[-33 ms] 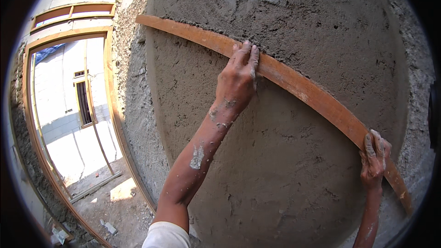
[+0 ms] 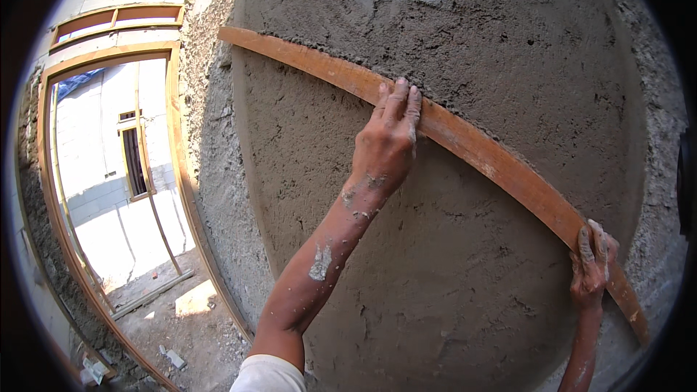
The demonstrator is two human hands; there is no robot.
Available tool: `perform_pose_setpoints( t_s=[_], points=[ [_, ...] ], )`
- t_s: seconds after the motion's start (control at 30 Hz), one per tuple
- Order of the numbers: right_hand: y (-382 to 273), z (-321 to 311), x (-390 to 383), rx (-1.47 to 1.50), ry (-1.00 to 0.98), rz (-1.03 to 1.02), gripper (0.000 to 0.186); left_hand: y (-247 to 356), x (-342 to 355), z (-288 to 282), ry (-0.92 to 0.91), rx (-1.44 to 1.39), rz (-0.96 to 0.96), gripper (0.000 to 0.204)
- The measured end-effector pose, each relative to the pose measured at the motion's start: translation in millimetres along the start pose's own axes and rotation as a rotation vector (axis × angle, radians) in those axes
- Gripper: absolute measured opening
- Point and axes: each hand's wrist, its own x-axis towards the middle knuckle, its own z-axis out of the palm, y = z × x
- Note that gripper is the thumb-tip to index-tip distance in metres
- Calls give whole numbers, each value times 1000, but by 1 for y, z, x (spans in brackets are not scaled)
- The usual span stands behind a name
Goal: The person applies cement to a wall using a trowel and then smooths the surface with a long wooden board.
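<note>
Mortar (image 2: 319, 263) spots the left forearm (image 2: 294, 301). The left hand (image 2: 385, 144) is closed on a wooden board (image 2: 475, 149) near its middle, fingers (image 2: 396, 101) reaching its upper edge; the right hand (image 2: 592, 268) grips it near the lower right end. The board slants against a grey plastered wall (image 2: 435, 261); farther left stands a door frame (image 2: 174, 94).

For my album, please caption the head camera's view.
Left hand and right hand hold a long wooden board against a grey plastered wall, near a wooden frame.
</note>
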Motion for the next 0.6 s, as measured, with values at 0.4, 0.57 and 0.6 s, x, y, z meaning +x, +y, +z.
perform_pose_setpoints(
  t_s=[0.4, 0.57, 0.6],
  points=[
    [39, -15, -68, -87, -31, 96, 55, 80, -10, 9, 58, -34, -73, 56],
    [57, -16, 103, -59, 141, -76, 57, -17, 107, 33, 235, 12, 46, 53],
    [57, -19, 133, -100, 155, -67, 58, -33, 128, 41, 251, 26, 21, 51]
  ],
)
